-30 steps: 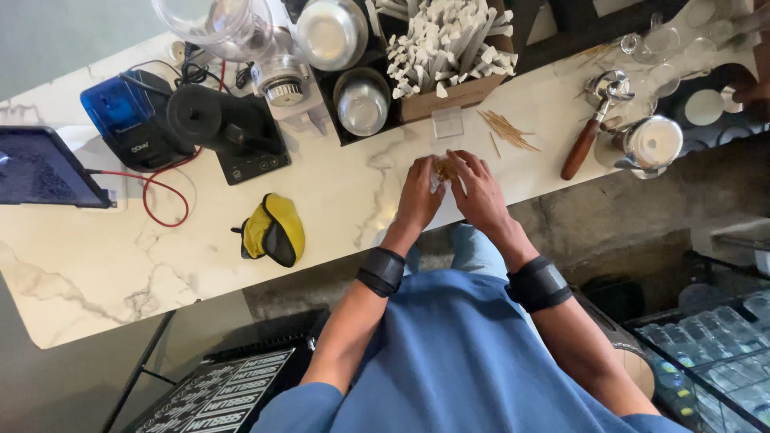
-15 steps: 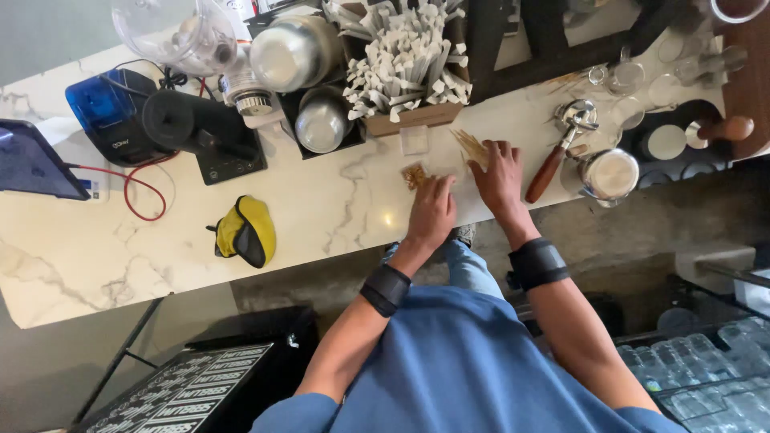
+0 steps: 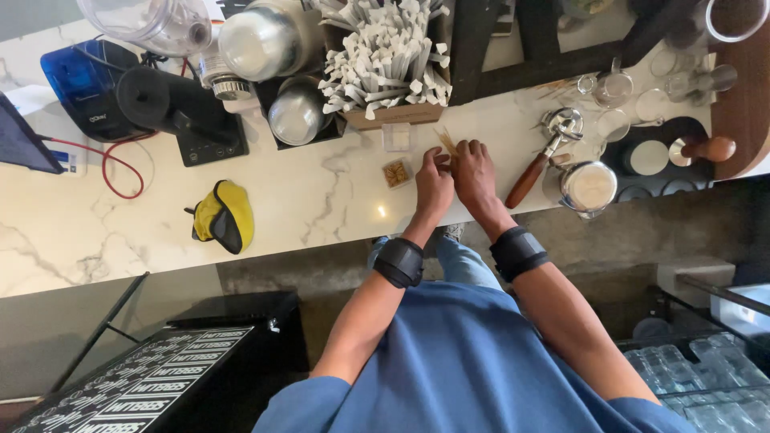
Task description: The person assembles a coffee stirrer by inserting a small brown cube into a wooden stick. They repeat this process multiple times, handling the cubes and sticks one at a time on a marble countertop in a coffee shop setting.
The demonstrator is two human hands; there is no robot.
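While both hands meet on the marble counter (image 3: 321, 200), the left hand (image 3: 434, 183) and right hand (image 3: 475, 170) pinch thin wooden sticks (image 3: 446, 143) together, just below the box of white packets (image 3: 385, 56), beside a wooden-handled coffee tool (image 3: 536, 164).

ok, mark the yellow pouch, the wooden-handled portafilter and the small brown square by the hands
yellow pouch (image 3: 224, 215), head view, on its yellow top.
wooden-handled portafilter (image 3: 526, 181), head view, on the mid handle.
small brown square (image 3: 395, 173), head view, on its centre, left of the left hand (image 3: 434, 186).
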